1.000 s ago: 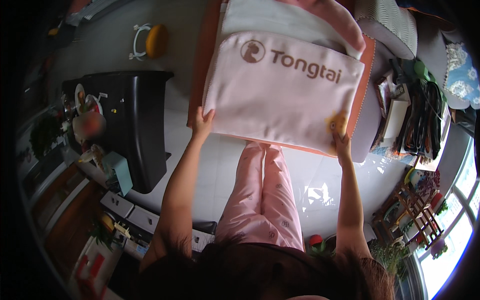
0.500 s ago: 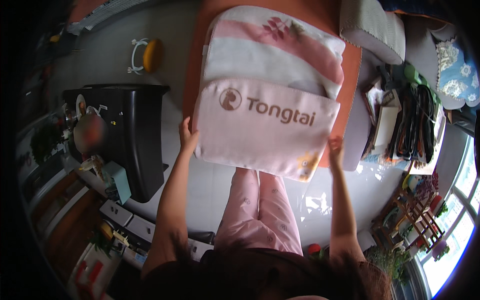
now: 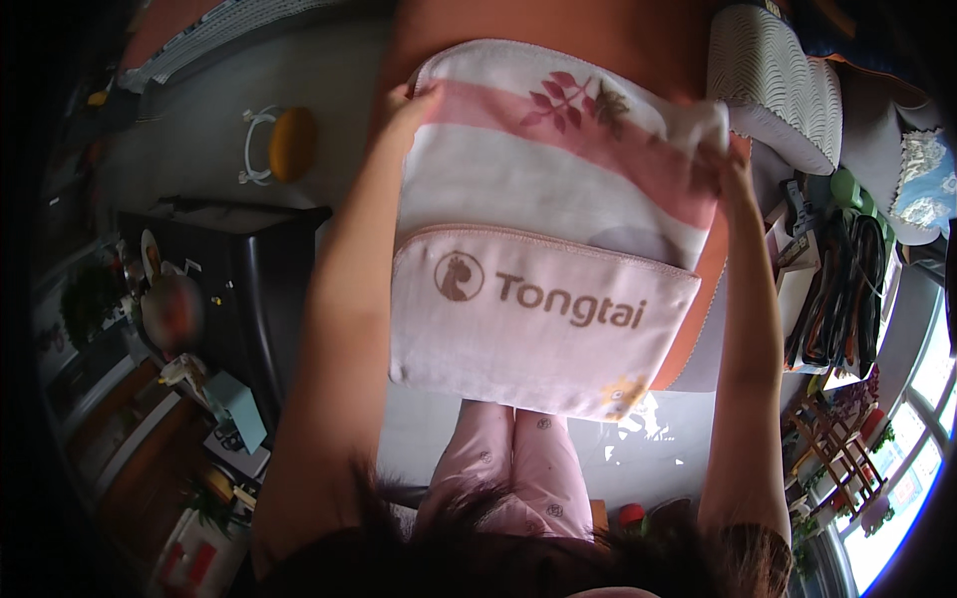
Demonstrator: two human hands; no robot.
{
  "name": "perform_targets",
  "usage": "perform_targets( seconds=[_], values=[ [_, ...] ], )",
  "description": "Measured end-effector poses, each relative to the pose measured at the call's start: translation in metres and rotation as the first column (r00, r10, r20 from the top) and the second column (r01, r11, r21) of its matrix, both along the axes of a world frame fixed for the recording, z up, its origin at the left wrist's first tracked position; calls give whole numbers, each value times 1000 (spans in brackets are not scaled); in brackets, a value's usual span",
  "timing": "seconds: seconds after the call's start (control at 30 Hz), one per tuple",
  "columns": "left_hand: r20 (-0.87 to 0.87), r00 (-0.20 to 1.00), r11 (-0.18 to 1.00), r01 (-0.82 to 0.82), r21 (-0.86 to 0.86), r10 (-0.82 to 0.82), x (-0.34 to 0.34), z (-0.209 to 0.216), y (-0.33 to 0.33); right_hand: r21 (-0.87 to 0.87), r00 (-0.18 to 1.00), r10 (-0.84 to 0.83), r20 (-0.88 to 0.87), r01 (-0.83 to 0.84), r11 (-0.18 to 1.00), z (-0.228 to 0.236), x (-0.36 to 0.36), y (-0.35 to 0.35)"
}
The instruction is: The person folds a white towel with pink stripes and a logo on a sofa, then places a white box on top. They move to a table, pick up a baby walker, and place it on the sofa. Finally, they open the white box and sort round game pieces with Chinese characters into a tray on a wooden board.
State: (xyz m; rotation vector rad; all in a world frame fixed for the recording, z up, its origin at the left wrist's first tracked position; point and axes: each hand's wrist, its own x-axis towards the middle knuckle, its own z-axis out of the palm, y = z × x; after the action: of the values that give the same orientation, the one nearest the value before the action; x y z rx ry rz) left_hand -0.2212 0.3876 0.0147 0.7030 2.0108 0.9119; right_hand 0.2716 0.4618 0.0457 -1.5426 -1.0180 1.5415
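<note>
A folded blanket (image 3: 538,189) lies over the orange surface, its near end hanging over the front edge above my legs. Its far part is white with a pink band and a leaf print; the near part is a pale pink fold (image 3: 538,349) with a brown printed logo and a small yellow figure at one corner. My left hand (image 3: 413,108) is closed on the blanket's far left edge, by the pink band. Over at the far right corner, my right hand (image 3: 731,169) grips the opposite edge, its fingertips partly shaded.
The orange surface (image 3: 518,22) reaches beyond the blanket. A textured pale cushion (image 3: 776,90) stands at far right, above a pile of dark cords or straps (image 3: 847,289). On the left are a black table (image 3: 229,259) and a yellow round stool (image 3: 293,144). Window light enters at lower right.
Both hands have moved away from me, from beside the pink fold up to the blanket's far corners, and closed there. The blanket appears lower in view.
</note>
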Motion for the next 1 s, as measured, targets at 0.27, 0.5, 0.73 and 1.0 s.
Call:
perform_targets(
  seconds=[0.27, 0.5, 0.73, 1.0],
  values=[
    [-73, 980, 975, -172, 139, 184, -25, -29, 19, 287, 760, -234, 607, 66, 956, -40, 12, 45],
    [228, 943, 950, 277, -142, -241, -22, 28, 44, -198, 940, -156, 303, 222, 955, -21, -10, 65],
    [94, 945, 947, 303, 104, -312, -21, 51, 55, 107, 975, -195, 103, 184, 977, 23, 29, 50],
    [-737, 596, 719, 658, 223, -318, -8, 107, -41, 325, 878, -45, 476, -128, 937, 109, 14, -94]
  ],
)
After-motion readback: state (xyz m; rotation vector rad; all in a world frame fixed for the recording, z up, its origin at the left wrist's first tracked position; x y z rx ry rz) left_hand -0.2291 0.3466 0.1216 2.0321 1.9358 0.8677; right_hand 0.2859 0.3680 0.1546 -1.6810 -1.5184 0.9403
